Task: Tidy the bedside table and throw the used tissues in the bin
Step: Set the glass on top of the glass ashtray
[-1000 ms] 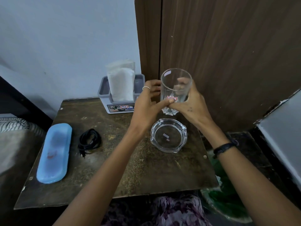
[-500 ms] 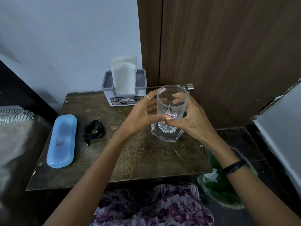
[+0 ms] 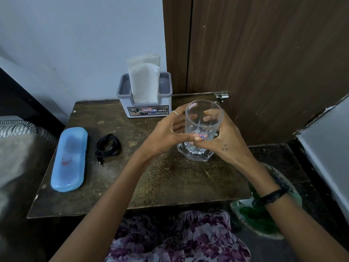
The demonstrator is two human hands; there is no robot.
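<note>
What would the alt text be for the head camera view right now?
Both hands, left hand and right hand, hold an empty drinking glass upright in a glass ashtray on a worn bedside table. A tissue holder, black cable and blue case are on the table too.

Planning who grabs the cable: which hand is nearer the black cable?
Left. The left hand grips the glass on the black cable's side; the right hand grips its far side.

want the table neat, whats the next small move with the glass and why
Probably let go. Both hands, left and right, grip the tumbler, which appears seated upright in the glass ashtray; loosen the grip and draw the hands away.
</note>
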